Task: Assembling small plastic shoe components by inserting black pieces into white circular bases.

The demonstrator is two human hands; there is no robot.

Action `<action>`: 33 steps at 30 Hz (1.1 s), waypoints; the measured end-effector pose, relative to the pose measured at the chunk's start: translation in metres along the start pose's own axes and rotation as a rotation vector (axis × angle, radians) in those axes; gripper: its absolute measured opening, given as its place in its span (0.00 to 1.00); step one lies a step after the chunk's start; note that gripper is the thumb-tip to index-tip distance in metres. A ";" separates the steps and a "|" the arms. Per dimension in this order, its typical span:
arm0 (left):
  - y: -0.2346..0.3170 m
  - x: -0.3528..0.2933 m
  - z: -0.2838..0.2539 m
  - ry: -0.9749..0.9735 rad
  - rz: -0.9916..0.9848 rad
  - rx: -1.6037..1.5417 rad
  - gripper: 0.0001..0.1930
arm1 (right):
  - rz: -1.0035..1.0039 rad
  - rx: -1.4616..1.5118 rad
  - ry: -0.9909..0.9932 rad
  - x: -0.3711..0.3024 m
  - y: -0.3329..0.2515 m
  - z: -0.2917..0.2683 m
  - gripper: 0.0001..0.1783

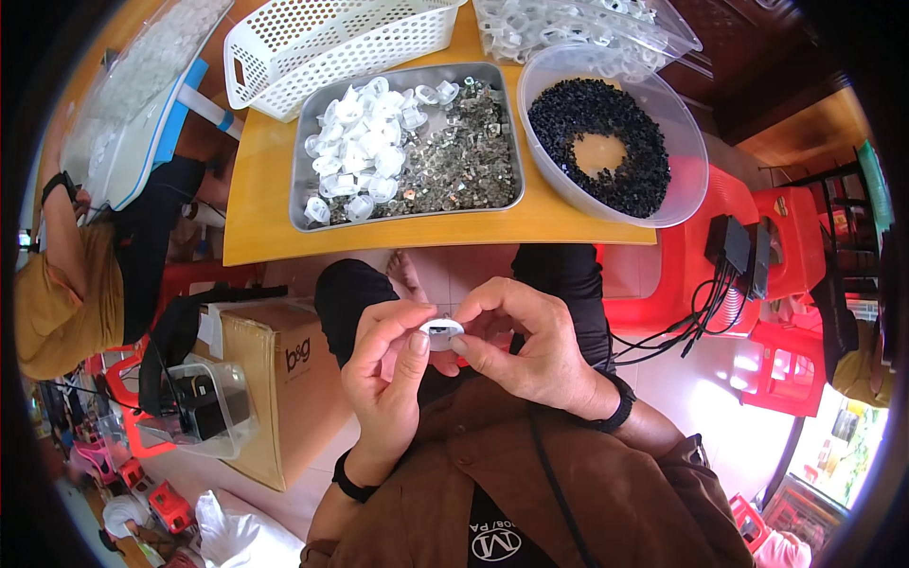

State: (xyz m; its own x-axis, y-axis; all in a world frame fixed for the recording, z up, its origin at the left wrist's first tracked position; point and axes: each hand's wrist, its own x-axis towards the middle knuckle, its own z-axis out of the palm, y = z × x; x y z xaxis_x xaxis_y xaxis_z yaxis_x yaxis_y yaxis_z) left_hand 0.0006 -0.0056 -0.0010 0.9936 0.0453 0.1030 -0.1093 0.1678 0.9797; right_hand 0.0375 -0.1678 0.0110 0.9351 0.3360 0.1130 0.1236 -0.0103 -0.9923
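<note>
Head view: I see the left hand (383,364) pinching a small white round piece (441,328) with a dark centre between thumb and fingers, and the right hand (535,355) with thumb and forefinger closed on its right edge, so the piece sits between both hands' fingertips. Beyond the hands, on the yellow table (260,194), I get a metal tray (435,123) holding white plastic parts (365,142) and small metallic bits (473,142); ahead-right of the right hand, a clear round tub (686,156) holds black bits (568,114).
</note>
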 end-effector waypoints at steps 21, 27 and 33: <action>-0.002 -0.004 0.002 -0.002 0.174 0.226 0.10 | -0.044 -0.086 0.057 0.001 -0.001 0.002 0.09; 0.001 -0.001 0.002 -0.009 0.067 0.072 0.10 | -0.021 0.041 0.072 0.003 0.001 0.005 0.08; 0.003 0.002 0.006 0.041 0.264 0.469 0.12 | -0.254 -0.367 0.077 0.006 -0.003 -0.001 0.11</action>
State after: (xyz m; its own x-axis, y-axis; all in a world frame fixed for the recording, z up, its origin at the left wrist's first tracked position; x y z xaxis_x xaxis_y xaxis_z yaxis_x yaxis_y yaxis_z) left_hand 0.0027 -0.0110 0.0037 0.9312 0.0664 0.3584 -0.3218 -0.3122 0.8939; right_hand 0.0428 -0.1667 0.0147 0.8801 0.3000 0.3681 0.4491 -0.2741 -0.8504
